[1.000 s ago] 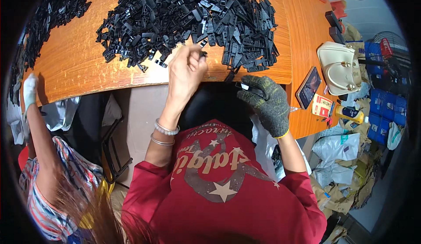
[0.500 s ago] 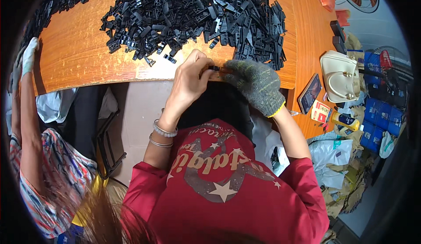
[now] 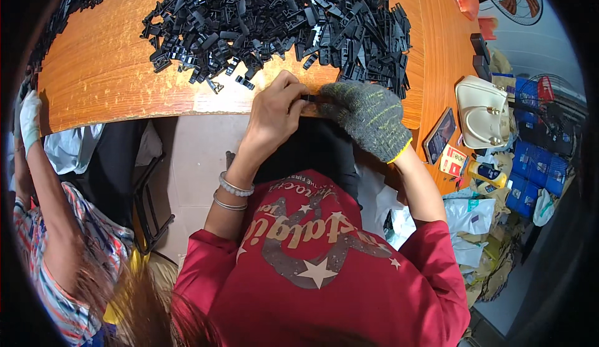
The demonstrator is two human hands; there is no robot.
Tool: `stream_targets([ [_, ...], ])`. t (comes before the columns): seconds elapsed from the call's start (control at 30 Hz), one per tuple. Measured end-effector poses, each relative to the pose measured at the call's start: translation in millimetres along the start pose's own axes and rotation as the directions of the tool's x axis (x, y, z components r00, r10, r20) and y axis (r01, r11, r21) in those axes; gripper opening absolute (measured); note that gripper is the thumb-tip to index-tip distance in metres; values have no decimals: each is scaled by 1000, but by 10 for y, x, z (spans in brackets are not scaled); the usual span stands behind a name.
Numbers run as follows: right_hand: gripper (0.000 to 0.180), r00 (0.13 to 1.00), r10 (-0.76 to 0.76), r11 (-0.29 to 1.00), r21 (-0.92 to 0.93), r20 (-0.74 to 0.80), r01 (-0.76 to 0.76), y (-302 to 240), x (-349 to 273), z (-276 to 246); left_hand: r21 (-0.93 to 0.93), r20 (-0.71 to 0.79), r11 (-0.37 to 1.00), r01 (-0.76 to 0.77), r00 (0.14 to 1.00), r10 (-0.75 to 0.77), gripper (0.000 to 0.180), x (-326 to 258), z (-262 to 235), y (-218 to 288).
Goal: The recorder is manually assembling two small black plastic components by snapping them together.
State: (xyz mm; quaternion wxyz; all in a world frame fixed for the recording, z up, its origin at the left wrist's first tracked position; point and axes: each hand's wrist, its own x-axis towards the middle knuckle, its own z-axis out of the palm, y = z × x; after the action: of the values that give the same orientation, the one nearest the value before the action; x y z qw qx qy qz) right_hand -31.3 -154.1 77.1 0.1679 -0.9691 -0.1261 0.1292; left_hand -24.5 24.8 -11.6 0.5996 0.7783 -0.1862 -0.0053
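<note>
Head view: left hand (image 3: 272, 111) and gloved right hand (image 3: 368, 117) fingers seemingly pinch one black clip (image 3: 309, 98) beside the heap (image 3: 281, 23).

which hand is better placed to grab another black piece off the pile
Probably the right hand: its gloved knuckles sit right beside the near edge of the pile of black plastic parts. The left hand pinches a small black piece.

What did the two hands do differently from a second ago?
The gloved right hand moved left, from the table edge over to the bare left hand. The left hand came down from the heap's edge, and now both sets of fingers pinch one small black part between them. The big heap of black plastic parts on the wooden table stayed where it was.
</note>
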Motion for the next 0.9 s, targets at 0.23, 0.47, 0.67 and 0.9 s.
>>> stream_targets([
  [0.23,23,989,-147,966,-220,-27,138,-82,86,49,18,15,997,-72,997,71,19,25,0,-9],
  [0.47,32,991,-85,967,-231,102,107,-157,215,36,36,15,996,-77,997,77,19,4,24,-8],
  [0.67,30,989,-136,963,-229,53,144,-136,202,95,88,-30,986,-139,989,142,19,-18,57,-68],
  [0.9,24,965,-209,961,-213,-157,173,-182,-48,114,119,-79,981,-150,984,160,14,-70,-54,94],
])
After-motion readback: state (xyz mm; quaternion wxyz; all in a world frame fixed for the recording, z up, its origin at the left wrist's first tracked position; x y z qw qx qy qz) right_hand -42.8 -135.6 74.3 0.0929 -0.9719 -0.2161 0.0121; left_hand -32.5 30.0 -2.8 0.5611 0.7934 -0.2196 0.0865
